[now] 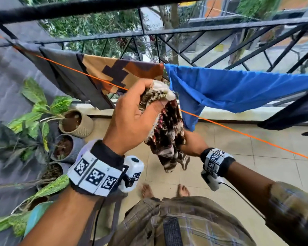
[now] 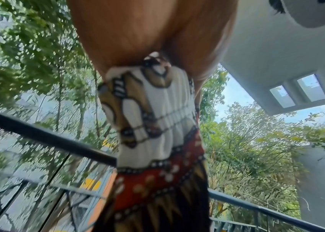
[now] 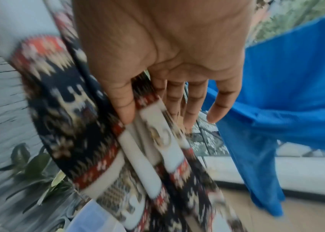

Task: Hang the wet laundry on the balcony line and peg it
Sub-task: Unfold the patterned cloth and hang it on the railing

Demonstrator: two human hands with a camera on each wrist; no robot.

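Laundry day: left hand (image 1: 132, 119) clenches the bunched top of a patterned cloth (image 1: 165, 132) beside the orange line (image 1: 238, 132), while right hand (image 1: 190, 142) pinches its hanging folds below that grip, likely to spread it out.

Thin orange clothesline (image 1: 238, 132) runs in front of the black metal balcony railing (image 1: 203, 31). Blue cloth (image 1: 238, 89) hangs right of the brown geometric-print cloth (image 1: 114, 71); 3 round potted plants (image 1: 75, 121) sit below left on the tiled floor (image 1: 256, 166).

Left hand (image 1: 132, 116) raised, fingers curled, gripping the patterned cloth (image 1: 164, 134); right hand (image 1: 192, 142) lower, thumb pinching it.
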